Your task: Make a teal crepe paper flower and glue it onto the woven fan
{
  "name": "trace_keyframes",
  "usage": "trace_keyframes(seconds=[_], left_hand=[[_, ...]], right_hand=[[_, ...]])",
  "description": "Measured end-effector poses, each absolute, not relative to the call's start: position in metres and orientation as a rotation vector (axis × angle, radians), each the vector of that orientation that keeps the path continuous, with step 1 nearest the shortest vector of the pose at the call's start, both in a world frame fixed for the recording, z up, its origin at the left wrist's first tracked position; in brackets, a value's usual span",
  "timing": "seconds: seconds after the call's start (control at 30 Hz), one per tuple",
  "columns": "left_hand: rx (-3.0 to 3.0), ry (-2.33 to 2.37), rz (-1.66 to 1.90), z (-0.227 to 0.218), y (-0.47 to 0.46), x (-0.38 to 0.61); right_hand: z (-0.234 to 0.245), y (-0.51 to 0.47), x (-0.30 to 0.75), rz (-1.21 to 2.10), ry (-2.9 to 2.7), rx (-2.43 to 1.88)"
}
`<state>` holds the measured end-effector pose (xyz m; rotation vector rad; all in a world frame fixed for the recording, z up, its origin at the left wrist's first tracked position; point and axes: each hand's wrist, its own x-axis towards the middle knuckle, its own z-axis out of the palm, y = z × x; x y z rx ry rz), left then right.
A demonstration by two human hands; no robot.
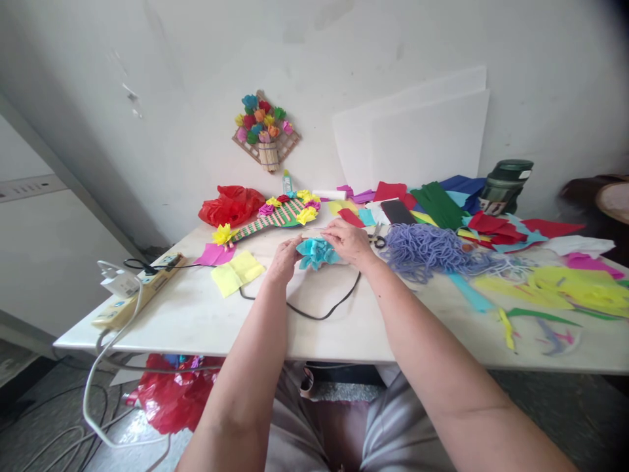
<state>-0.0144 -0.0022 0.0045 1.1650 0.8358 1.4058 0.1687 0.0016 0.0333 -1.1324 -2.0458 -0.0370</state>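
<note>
A light blue paper flower [316,252] sits between both my hands above the white table [196,314]. My left hand [284,259] grips its left side with bent fingers. My right hand [350,240] pinches its upper right edge, fingers curled over the petals. Just behind lies a green striped paper craft [275,216] dotted with yellow, pink and red paper flowers.
A power strip [140,288] with plugs and cables lies at the left edge; a black cable [319,313] loops near my wrists. Yellow paper [238,272], pink paper [215,254], purple yarn [427,252], scissors [377,237], coloured sheets, a dark bottle [504,187] and a red bag [230,204] surround.
</note>
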Motion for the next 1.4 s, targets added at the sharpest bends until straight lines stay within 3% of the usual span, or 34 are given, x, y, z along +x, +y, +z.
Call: trace_keyframes(seconds=[1.03,1.27,1.4], left_hand=[[1.18,0.731,1.448,0.008,-0.004,-0.013],[1.171,0.736,1.499,0.008,-0.001,-0.015],[1.121,0.834,1.607,0.006,0.004,-0.019]], right_hand=[[0.036,0.001,0.173,-0.03,-2.139,-1.132],[0.038,-0.003,0.172,-0.348,-2.014,-1.069],[0.038,-0.009,0.169,-0.324,-1.981,-1.233]])
